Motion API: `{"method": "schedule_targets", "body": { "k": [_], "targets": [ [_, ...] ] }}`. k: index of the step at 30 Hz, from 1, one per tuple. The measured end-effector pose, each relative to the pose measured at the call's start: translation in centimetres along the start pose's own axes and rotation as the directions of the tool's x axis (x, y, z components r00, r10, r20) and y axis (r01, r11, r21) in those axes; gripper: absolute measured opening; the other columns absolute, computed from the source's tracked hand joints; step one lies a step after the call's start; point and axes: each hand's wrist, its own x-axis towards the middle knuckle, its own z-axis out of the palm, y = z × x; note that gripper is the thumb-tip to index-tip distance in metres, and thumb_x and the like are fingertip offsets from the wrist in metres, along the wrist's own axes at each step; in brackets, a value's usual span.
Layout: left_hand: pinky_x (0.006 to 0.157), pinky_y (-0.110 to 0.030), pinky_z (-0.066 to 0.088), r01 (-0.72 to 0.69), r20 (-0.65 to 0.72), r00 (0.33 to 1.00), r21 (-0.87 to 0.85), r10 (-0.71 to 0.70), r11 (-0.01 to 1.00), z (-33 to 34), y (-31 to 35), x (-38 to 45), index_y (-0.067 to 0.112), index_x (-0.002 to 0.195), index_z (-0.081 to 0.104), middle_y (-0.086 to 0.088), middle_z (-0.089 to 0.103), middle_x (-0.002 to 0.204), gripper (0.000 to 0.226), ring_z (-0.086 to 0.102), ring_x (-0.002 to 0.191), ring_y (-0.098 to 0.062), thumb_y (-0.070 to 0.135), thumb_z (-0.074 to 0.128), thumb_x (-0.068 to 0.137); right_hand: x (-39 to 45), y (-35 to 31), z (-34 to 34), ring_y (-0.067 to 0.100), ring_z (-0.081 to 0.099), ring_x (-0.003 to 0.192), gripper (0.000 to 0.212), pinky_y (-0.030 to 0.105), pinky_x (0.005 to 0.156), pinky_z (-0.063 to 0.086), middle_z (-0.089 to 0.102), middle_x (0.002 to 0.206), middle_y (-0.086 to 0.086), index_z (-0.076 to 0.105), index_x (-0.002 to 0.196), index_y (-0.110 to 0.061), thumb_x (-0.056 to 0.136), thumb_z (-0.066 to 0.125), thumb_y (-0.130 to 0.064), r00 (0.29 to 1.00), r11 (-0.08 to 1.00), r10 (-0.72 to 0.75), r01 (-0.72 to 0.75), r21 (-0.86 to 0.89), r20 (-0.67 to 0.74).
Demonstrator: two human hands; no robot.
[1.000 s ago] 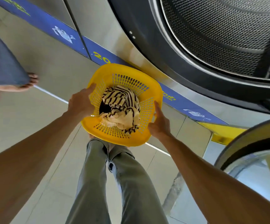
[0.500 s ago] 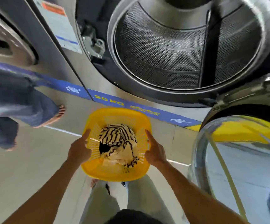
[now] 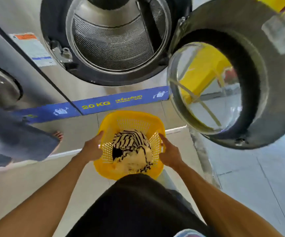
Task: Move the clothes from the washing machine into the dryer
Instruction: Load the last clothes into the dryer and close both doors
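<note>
both hands (image 3: 93,149) grip the yellow basket (image 3: 131,117) of striped clothes (image 3: 131,142).

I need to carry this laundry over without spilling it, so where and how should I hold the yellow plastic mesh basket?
Grip the yellow plastic mesh basket by its solid rim on two opposite sides, one hand from each side, as the left hand and right hand do now. The striped cloth is heaped centrally, so a two-sided hold should keep it level.

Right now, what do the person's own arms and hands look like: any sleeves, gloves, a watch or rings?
Both forearms are bare up to the frame's edge, with no sleeves in view. The left hand and right hand wear no gloves. No watch, bracelet or ring shows on either wrist or on the fingers that can be seen.
</note>
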Motion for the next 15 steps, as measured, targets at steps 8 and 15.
{"method": "schedule_targets", "body": {
  "k": [8,15],
  "targets": [
    [0.099,-0.031,0.049,-0.209,0.211,0.961,0.124,0.181,0.970,9.4,7.2,1.7,0.072,0.136,0.016,-0.001,0.047,0.150,0.085,0.056,0.127,-0.022,0.036,0.066,0.078,-7.2,15.0,-4.3,0.029,0.065,0.105,0.093,0.030,0.068,0.051,0.060,0.140,0.007,0.018,0.154,-0.051,0.080,0.055,-0.010,0.983,0.961,0.185,-0.180,0.209,-0.007],
    [0.095,-0.028,0.047,-0.374,0.268,0.916,0.305,0.298,0.876,15.4,18.8,-6.5,0.042,0.151,0.025,-0.005,0.052,0.144,0.077,0.057,0.123,-0.026,0.027,0.062,0.085,-14.4,25.1,-4.3,0.025,0.058,0.086,0.093,0.033,0.064,0.043,0.063,0.133,0.014,0.021,0.156,-0.044,0.077,0.050,-0.004,0.935,0.898,0.337,-0.282,0.337,-0.115]
  ]
}}
